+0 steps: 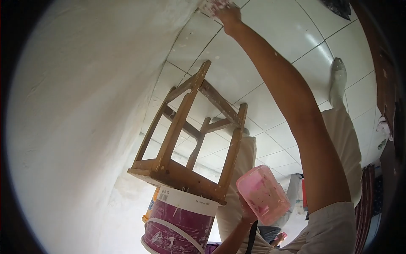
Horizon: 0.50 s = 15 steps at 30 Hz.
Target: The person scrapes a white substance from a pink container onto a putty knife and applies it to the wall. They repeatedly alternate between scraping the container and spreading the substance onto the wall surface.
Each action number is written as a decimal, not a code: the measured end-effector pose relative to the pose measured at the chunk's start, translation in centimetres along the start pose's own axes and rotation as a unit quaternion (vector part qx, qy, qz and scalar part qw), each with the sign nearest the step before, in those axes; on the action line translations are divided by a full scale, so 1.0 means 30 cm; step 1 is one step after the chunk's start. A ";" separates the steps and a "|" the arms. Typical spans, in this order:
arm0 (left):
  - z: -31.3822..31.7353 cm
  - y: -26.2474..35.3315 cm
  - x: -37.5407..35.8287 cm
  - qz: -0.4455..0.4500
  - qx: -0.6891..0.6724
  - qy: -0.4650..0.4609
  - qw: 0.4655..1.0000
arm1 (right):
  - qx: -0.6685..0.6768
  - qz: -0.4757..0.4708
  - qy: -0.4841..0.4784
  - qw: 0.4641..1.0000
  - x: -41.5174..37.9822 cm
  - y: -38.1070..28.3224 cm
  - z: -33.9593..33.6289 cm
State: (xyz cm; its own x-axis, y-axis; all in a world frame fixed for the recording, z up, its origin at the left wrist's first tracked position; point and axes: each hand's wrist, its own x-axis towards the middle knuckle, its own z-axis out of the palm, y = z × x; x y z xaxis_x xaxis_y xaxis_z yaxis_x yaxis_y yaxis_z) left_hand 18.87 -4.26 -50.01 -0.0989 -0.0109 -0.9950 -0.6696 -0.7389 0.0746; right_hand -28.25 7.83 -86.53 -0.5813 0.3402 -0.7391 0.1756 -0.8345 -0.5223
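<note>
My right arm stretches up the head view, and my right hand (pixel 228 16) is at its top edge, close to where the wall meets the floor. The fingers are blurred and partly cut off, closed around something whitish and pink that I cannot make out. Low in the view, my left hand (pixel 247 210) grips a pink rectangular plastic tub (pixel 264 194) by its side. Whitish and darker smears cover the tub. To its left is a wooden stool (pixel 194 180), shown upside down, with a purple and white paint bucket (pixel 179 226) against its seat.
A pale, patchy wall (pixel 84 114) fills the left side. White floor tiles (pixel 266 46) carry some spots. My foot (pixel 338 72) stands on the right. Part of a yellow container (pixel 151 205) shows behind the bucket. A dark object (pixel 338 7) lies at the top right.
</note>
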 end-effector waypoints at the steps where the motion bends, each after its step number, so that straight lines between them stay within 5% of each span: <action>1: -0.010 0.014 -0.009 0.004 0.002 0.004 1.000 | -0.050 0.018 0.019 0.998 -0.018 -0.024 0.072; 4: -0.015 0.030 -0.027 -0.002 -0.001 -0.003 1.000 | -0.210 0.058 0.076 0.973 -0.056 -0.112 0.250; 6: -0.019 0.015 -0.025 -0.016 -0.005 -0.007 1.000 | -0.364 -0.066 0.059 0.927 -0.157 -0.071 0.247; 7: -0.023 0.004 -0.022 -0.023 -0.009 -0.008 1.000 | -0.369 -0.065 0.061 0.925 -0.209 -0.042 0.207; 9: -0.023 0.008 -0.012 -0.013 0.015 0.021 1.000 | -0.142 -0.163 -0.046 0.975 -0.287 0.004 0.150; 10: 0.009 0.019 -0.006 -0.010 0.022 0.030 0.999 | -0.143 -0.162 -0.045 0.975 -0.281 -0.004 0.115; 12: 0.071 0.049 0.026 0.030 0.072 0.041 0.996 | -0.365 -0.035 0.009 0.930 -0.246 -0.034 0.014; 15: 0.066 0.052 0.020 0.025 0.049 0.000 0.998 | -0.314 0.005 0.061 0.947 -0.026 0.013 -0.041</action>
State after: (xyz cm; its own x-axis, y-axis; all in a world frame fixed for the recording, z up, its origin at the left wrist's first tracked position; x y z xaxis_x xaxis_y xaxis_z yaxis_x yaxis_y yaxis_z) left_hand 16.30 -4.09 -50.37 -0.1331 -0.0465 -0.9900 -0.7331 -0.6676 0.1299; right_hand -26.75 7.77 -86.69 -0.4876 0.4132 -0.7691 0.6411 -0.4285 -0.6367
